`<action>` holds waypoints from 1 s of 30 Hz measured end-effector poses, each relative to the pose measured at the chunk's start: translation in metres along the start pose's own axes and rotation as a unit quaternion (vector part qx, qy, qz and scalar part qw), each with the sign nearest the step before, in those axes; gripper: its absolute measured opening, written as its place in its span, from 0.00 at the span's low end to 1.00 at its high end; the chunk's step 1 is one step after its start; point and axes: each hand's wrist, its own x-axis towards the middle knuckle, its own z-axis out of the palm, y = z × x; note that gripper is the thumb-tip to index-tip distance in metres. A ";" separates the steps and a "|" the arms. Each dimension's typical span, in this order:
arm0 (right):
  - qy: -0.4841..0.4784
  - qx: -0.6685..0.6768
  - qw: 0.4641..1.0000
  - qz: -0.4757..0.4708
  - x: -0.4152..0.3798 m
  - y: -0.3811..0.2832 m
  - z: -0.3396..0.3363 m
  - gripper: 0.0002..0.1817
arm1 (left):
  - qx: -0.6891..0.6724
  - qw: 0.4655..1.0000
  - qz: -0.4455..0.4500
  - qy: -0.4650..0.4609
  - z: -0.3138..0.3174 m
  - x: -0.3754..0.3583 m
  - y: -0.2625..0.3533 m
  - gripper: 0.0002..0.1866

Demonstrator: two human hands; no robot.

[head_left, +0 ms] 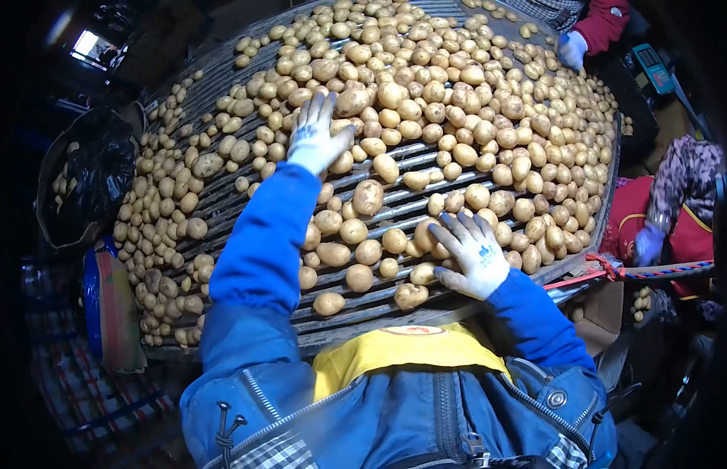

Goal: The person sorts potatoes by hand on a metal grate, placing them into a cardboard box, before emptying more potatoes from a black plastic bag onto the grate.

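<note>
My left hand [313, 139] lies on the potatoes [369, 198], fingers spread, nothing clenched; my right hand [474, 256] is open too, fingertips resting against a few near the front edge. The potatoes are loose across the slatted bench [363, 314] — thick in the middle and on the right, thinner with slats showing near me. Progress, as far as I can judge: most lie loose on the bench, with only a few visible in the black bag [102, 168] at left. Quick counts: two hands of mine, one bench, one black bag, one cardboard box [602, 314], one teal device [653, 69]; two co-workers' gloved hands, one upper right [573, 51], one lower right [649, 244] — potatoes run to hundreds, too crowded for an exact figure.
</note>
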 end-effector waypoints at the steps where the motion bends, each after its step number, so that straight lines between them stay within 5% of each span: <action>1: 0.014 0.016 1.000 0.000 -0.004 0.003 -0.001 0.43 | -0.005 1.000 -0.015 -0.024 0.015 0.018 -0.003 0.48; 6: 0.100 0.135 0.986 0.002 0.013 0.004 -0.029 0.27 | 0.002 0.998 -0.026 -0.050 0.017 0.016 0.036 0.53; 12: 0.226 0.053 0.971 -0.063 0.134 0.038 -0.026 0.34 | 0.063 0.991 0.064 -0.095 0.004 -0.074 0.091 0.34; 14: 0.183 0.031 0.979 -0.082 0.182 0.044 -0.019 0.39 | 0.056 0.982 0.140 -0.110 0.015 -0.110 0.104 0.28; 16: 0.126 -0.061 0.983 -0.118 0.220 0.046 -0.002 0.43 | 0.007 0.958 0.175 -0.228 0.008 -0.123 0.129 0.21; 17: 0.023 -0.099 0.989 -0.105 0.233 0.039 0.001 0.45 | -0.059 0.971 0.224 -0.065 0.025 -0.140 0.133 0.19; 20: 0.018 -0.101 0.992 -0.070 0.239 0.031 0.013 0.43 | -0.139 0.962 0.219 -0.082 0.004 -0.150 0.132 0.21; 22: 0.032 -0.078 0.994 -0.068 0.232 0.036 0.018 0.39 | -0.176 0.956 0.208 -0.112 0.000 -0.155 0.126 0.21; 25: 0.134 0.122 0.983 0.015 0.204 0.034 0.014 0.22 | -0.305 0.936 0.176 0.026 0.006 -0.159 0.116 0.22; 27: 0.139 0.426 0.884 0.132 0.183 0.031 0.006 0.15 | -0.426 0.904 0.014 0.023 -0.016 -0.158 0.117 0.20; 28: 0.160 0.386 0.901 0.112 0.173 0.041 0.015 0.15 | -0.493 0.866 -0.085 0.016 -0.021 -0.159 0.117 0.20; 30: 0.130 0.426 0.883 0.145 0.151 0.030 0.006 0.16 | -0.504 0.849 -0.140 0.074 -0.021 -0.152 0.112 0.22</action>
